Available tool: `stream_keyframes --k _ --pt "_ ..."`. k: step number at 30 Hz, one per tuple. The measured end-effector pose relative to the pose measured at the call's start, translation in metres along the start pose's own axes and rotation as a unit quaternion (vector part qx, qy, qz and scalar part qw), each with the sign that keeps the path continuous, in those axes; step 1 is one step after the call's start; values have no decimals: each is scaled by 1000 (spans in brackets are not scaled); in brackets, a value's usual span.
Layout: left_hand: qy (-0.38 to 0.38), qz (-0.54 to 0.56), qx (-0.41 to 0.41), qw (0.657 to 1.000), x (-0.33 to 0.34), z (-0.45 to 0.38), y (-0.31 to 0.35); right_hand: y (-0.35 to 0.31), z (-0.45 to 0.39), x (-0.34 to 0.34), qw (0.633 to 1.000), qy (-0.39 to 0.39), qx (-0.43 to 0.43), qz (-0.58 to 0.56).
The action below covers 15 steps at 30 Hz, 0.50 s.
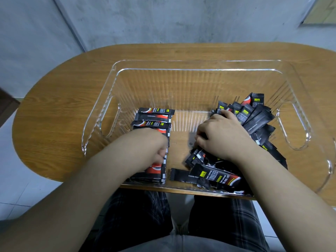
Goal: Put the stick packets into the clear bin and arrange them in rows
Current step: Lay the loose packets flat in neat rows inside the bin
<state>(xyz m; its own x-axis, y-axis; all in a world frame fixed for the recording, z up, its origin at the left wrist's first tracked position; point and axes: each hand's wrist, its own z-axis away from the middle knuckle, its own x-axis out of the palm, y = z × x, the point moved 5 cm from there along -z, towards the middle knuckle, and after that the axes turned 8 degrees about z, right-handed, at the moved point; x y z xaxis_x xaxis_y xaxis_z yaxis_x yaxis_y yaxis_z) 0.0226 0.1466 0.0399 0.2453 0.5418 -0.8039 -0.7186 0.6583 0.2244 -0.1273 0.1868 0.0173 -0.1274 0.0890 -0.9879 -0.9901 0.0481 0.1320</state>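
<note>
Currently mid-sort: left hand (156, 151) presses the row (154, 120) in the bin (181, 70); right hand (220, 137), fingers curled, grips loose packets (258, 117). Next: move one packet to the row.

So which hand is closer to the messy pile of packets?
The right hand. It reaches into the messy pile on the bin's right side, fingers among the packets. The left hand is across the clear bin, on the neat row.
</note>
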Motion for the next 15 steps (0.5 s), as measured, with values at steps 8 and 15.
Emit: stream_keyframes --k 8,15 --pt "-73 56 87 992 32 -16 33 0 0 0 1000 -3 0 8" --pt "-13 95 44 994 4 4 0 0 0 0 1000 -3 0 5"
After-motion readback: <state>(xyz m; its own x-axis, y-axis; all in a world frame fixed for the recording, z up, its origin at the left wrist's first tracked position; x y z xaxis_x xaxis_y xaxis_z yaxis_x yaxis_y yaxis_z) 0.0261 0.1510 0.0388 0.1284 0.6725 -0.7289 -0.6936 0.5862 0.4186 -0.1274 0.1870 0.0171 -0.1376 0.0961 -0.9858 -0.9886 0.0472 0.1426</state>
